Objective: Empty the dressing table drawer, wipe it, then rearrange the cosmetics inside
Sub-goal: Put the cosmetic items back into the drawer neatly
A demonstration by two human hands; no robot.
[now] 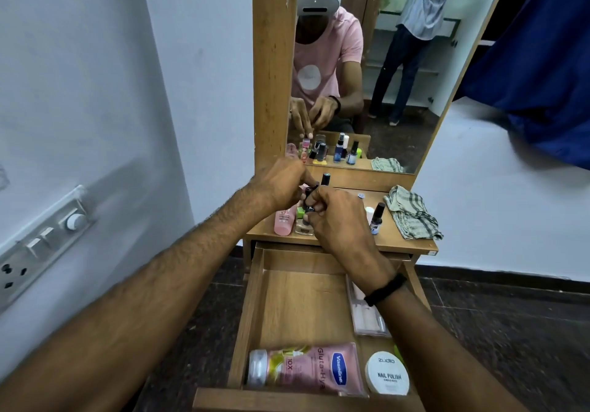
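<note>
Gripping black bottle (309, 203) in right hand (338, 223) | bottle steeply tilted, base toward camera | left hand (281, 184) grip unclear

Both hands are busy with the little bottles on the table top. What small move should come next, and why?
Probably the right hand should carry the small black bottle it grips down onto the bare floor of the open drawer. The Vaseline tube, the wipes tub and a clear case lie there, so refilling seems under way, and several bottles stand on the tabletop.
</note>
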